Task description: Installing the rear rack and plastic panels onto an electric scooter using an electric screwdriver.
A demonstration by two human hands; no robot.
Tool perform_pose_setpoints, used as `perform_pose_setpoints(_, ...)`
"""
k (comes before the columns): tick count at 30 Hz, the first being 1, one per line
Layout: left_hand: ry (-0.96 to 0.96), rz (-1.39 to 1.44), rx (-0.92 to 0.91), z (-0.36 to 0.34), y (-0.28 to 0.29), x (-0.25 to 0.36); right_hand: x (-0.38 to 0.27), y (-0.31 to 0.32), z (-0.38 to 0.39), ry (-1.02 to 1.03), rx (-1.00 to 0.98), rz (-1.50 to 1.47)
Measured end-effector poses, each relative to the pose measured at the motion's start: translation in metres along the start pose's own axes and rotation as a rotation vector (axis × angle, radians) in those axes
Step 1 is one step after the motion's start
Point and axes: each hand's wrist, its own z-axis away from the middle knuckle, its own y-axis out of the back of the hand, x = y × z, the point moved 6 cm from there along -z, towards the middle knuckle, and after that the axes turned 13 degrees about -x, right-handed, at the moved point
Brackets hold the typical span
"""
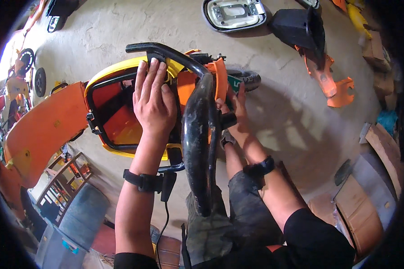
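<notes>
A partly stripped scooter with an orange body [49, 127] stands in front of me. My left hand [155, 96] lies flat with fingers stretched over the yellow rim [114, 69] of its open seat well. Its fingertips touch the rim's right side, next to a black tube. A scuffed black grab rail [196, 143] curves across the scooter's rear, between my hands. Beyond it, my right hand [238, 110] grips the edge of an upright orange tail panel [221, 80], thumb on the near side. The fingers, partly hidden, reach along a green plate [234, 84] beside the rear wheel [249, 80].
An upturned seat [234, 15] lies on the floor at the far side. Right of it are a black plastic part [298, 28] and a loose orange panel [330, 83]. Cardboard [359, 210] lines the right; a wooden rack [63, 184] and blue container [78, 215] stand at left.
</notes>
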Motion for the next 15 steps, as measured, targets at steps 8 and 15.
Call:
perform_pose_setpoints(8,0.013,-0.004,0.001,-0.003,-0.001,0.004,0.004,-0.004,-0.012,-0.045,-0.210,0.044)
perform_pose_setpoints(15,-0.025,0.026,0.039,-0.004,0.001,0.001,0.033,0.014,-0.006,-0.019,0.093,-0.132)
